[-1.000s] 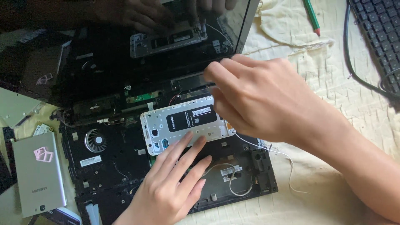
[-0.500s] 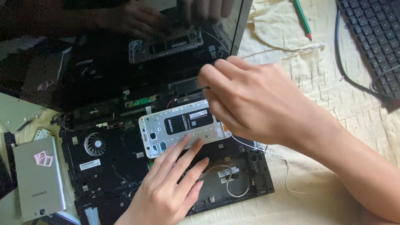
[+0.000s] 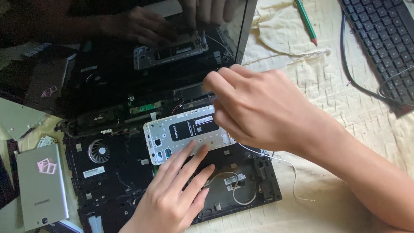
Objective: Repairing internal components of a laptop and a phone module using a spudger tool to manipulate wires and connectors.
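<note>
Nearest the camera, the left hand [image 3: 172, 200] lies flat with fingers spread, its fingertips [image 3: 202, 149] pressing the lower edge of a white rectangular phone frame with its back cover off [image 3: 183, 133]. It grips nothing. Under the palm sits the black plastic base of an opened laptop [image 3: 116, 172], whose round cooling fan [image 3: 98, 151] shows just left of the hand. Thin white wires [image 3: 241, 190] loop over the base to the right of the wrist. Farther left lies a flat silver rectangular device with a pink square sticker [image 3: 41, 185].

The right hand [image 3: 263, 108] is curled over the right end of the phone frame, fingers pinched together; whatever they pinch is hidden by blur, so I cannot tell what it holds. The phone frame lies on the laptop base, between both hands.

Beyond the hands the dark glossy laptop screen [image 3: 108, 60] mirrors them. Far right, on the cream cloth [image 3: 345, 86], lie a green pencil [image 3: 306, 19] and a black keyboard [image 3: 381, 34].
</note>
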